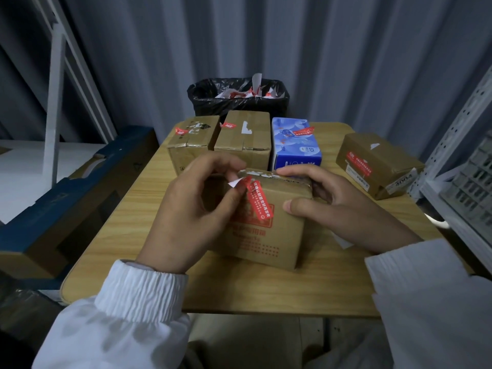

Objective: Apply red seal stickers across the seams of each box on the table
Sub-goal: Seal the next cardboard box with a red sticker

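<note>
A brown cardboard box point(269, 235) with red print sits tilted in the middle of the wooden table point(266, 294). My right hand point(343, 209) grips its right side, thumb on the near face and fingers over the top edge. My left hand point(191, 209) pinches the upper end of a red seal sticker point(259, 201), whose lower part lies on the box face while a white backing corner sticks out at its top. Behind stand two brown boxes point(190, 145) point(243, 137), a blue box point(294, 145) and, at the right, another brown box point(378, 163), each bearing a red sticker.
A bin lined with a black bag point(237, 98), holding white and red scraps, stands behind the table. A blue-edged flat carton point(69, 198) lies to the left. A metal shelf point(463, 161) with a grey crate stands close on the right. A corrugated wall is at the back.
</note>
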